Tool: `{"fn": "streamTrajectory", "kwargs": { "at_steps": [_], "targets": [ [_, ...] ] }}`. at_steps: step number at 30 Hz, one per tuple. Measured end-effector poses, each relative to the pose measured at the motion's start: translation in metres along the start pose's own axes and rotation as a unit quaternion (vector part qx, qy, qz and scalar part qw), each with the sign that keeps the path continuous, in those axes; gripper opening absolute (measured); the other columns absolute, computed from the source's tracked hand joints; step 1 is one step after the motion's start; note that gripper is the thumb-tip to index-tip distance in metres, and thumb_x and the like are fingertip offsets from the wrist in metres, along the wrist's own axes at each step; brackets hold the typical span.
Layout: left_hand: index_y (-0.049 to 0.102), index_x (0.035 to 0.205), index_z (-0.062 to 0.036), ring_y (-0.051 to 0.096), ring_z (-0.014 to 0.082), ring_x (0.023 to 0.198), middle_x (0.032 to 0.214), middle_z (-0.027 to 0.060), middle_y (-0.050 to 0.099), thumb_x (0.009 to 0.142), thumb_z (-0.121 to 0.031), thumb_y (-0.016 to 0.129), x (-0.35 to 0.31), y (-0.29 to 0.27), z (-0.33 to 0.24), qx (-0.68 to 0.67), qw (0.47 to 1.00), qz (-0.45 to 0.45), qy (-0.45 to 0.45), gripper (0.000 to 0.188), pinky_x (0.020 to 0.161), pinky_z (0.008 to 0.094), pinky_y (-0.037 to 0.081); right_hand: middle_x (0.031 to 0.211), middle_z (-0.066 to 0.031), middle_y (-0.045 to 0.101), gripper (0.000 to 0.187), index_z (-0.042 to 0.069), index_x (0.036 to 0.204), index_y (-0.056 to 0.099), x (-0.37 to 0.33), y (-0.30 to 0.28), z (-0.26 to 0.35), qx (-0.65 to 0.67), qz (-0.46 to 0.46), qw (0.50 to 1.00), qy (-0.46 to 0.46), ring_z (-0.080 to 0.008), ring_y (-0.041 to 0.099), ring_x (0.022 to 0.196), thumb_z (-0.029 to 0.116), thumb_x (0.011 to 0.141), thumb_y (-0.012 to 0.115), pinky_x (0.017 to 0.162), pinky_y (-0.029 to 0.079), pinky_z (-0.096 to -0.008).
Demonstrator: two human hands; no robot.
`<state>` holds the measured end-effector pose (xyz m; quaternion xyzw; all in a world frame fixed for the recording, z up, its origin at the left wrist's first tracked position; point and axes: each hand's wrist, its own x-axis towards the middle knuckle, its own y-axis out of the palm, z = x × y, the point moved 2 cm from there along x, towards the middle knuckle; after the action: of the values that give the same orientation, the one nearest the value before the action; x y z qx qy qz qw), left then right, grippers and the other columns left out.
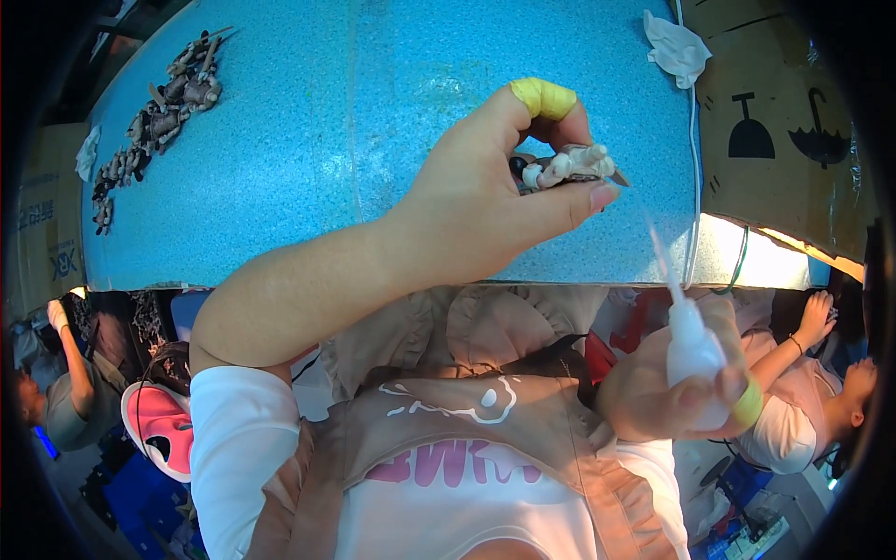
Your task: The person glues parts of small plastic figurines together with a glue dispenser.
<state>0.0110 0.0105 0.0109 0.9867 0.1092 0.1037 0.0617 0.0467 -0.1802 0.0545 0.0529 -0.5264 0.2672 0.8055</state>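
Over the blue tabletop (373, 112), my left hand (504, 177) is closed around a small pale figurine (571, 166) with dark parts, pinched between thumb and fingers. Yellow tape wraps one of its fingers. Lower right, beyond the table's near edge, my right hand (681, 383) grips a white squeeze bottle (693, 350) with a long thin nozzle. That nozzle tilts up toward the figurine, apart from it. Yellow tape also shows on a finger of this hand.
A row of similar small figurines (159, 121) lies at the table's far left. Crumpled white tissue (677, 49) sits at the far right beside a white cable (693, 177). A cardboard box (775, 103) stands on the right. Other people work at both sides.
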Motion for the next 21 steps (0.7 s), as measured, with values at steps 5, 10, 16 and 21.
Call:
{"fn": "streamTrajectory", "kwargs": {
  "at_steps": [5, 10, 16, 21],
  "targets": [
    [0.045, 0.111, -0.0048, 0.054, 0.0124, 0.088, 0.097, 0.0060, 0.053, 0.080, 0.000, 0.066, -0.024, -0.007, 0.013, -0.084, 0.992, -0.079, -0.052, 0.038, 0.074, 0.0267, 0.048, 0.076, -0.0031, 0.057, 0.031, -0.003, 0.104, 0.055, -0.002, 0.022, -0.037, -0.035, -0.140, 0.904, 0.403, -0.0153, 0.054, 0.065, 0.020, 0.085, 0.061, 0.063, 0.042, -0.0218],
    [0.043, 0.112, -0.0038, 0.056, 0.0157, 0.092, 0.100, 0.0073, 0.055, 0.082, -0.002, 0.064, -0.089, -0.036, 0.030, -0.130, 0.954, -0.241, -0.120, 0.036, 0.075, 0.0278, 0.049, 0.088, -0.0074, 0.061, 0.029, 0.002, 0.100, 0.059, -0.044, 0.069, -0.096, -0.002, 0.130, 0.891, 0.434, -0.0184, 0.057, 0.084, 0.012, 0.075, 0.071, 0.073, 0.043, -0.0296],
    [0.045, 0.111, -0.0054, 0.057, 0.0131, 0.088, 0.105, 0.0097, 0.057, 0.082, -0.001, 0.063, -0.149, -0.045, 0.035, -0.122, 0.908, -0.350, -0.194, 0.035, 0.072, 0.0261, 0.050, 0.090, -0.0151, 0.058, 0.036, 0.003, 0.099, 0.057, -0.053, 0.125, -0.089, -0.152, 0.302, 0.896, 0.287, -0.0301, 0.056, 0.082, 0.012, 0.068, 0.073, 0.075, 0.045, -0.0381],
    [0.046, 0.110, -0.0061, 0.058, 0.0146, 0.087, 0.104, 0.0096, 0.057, 0.081, 0.001, 0.062, -0.177, -0.038, 0.041, -0.175, 0.894, -0.369, -0.184, 0.034, 0.071, 0.0270, 0.050, 0.081, -0.0105, 0.061, 0.033, 0.003, 0.098, 0.057, -0.051, 0.097, -0.068, -0.104, 0.210, 0.953, 0.192, -0.0290, 0.057, 0.075, 0.008, 0.069, 0.071, 0.068, 0.047, -0.0379]
  ]
}}
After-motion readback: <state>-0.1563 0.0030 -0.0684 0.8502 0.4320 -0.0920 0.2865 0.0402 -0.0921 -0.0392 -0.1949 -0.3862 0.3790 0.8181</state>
